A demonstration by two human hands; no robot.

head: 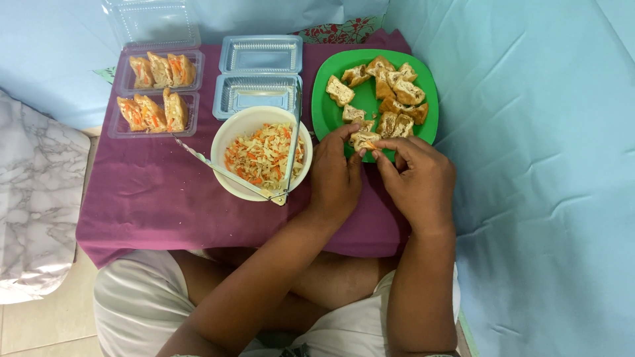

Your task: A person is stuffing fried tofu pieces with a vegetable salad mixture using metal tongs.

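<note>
1. The purple cloth (152, 198) covers the low table in front of you, with pale blue sheeting (529, 198) to the right and far side and a marbled cushion (33, 198) at the left edge.
2. The green plate (324, 112) sits far right on the cloth and carries a heap of fried tofu pieces (397, 92); its near rim lies directly under your fingertips.
3. The white bowl (238, 125) of shredded cabbage and carrot stands just left of the plate, and metal tongs (264, 188) lie across it, their joined end pointing toward your near side.
4. Two clear trays of filled tofu (159, 92) lie far left; an empty clear clamshell box (259, 76) sits open beyond the bowl.
5. Your left hand (334, 178) is curled, thumb and fingers closed on the left side of the tofu piece.
6. Your right hand (420, 178) is also partly closed, its fingertips pinching the right side of the same piece.
7. The tofu piece (364, 139) is held between both hands just over the plate's near rim, touching both sets of fingertips. It lies straight ahead of your hands, on the far side of the knuckles. Its long axis runs roughly left to right, from one hand to the other. Neither hand is clearly nearer; the bowl of filling lies closer to your left hand.
</note>
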